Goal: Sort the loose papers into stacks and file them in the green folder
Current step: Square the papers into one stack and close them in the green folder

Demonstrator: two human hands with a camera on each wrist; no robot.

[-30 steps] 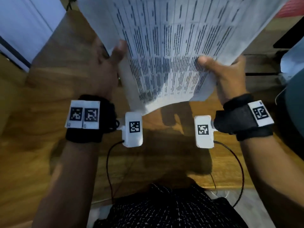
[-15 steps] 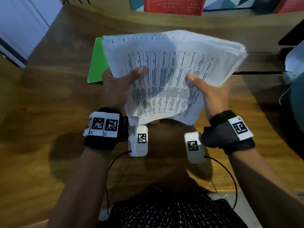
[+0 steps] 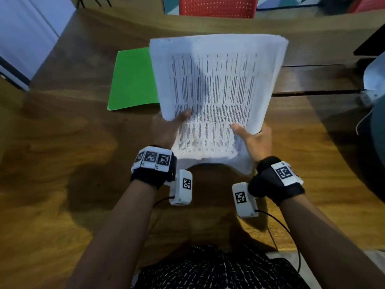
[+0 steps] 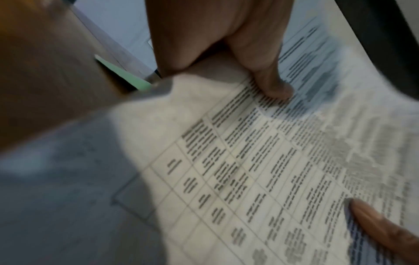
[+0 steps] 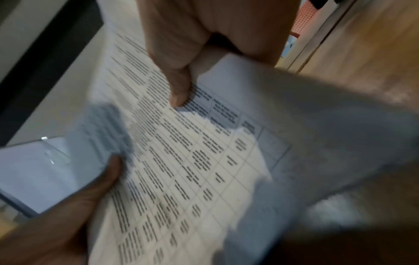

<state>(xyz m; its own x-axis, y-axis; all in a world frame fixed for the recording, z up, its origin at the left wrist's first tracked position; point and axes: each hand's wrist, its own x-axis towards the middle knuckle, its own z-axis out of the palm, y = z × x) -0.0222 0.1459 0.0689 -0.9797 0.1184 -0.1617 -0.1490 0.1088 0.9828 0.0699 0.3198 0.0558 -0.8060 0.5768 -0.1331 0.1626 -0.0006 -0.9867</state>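
Observation:
A thick stack of printed papers [image 3: 216, 90] with table text is held over the wooden table [image 3: 62, 142]. My left hand [image 3: 166, 128] grips its near left edge, thumb on top. My right hand [image 3: 256, 140] grips the near right edge, thumb on the top sheet. The green folder [image 3: 131, 80] lies flat on the table, its right side hidden under the stack. In the left wrist view my left hand [image 4: 249, 59] presses its thumb on the papers [image 4: 249, 170]. The right wrist view shows my right hand [image 5: 181, 71] pinching the papers [image 5: 181, 161].
A red perforated chair [image 3: 216, 7] stands behind the table's far edge. A grey and white object [image 3: 375, 90] sits at the right edge. A dark seam [image 3: 312, 92] crosses the table on the right. Cables run from both wrist cameras.
Both hands have lowered the stack from near the face toward the table. The stack now lies flatter, and the green folder shows beside it.

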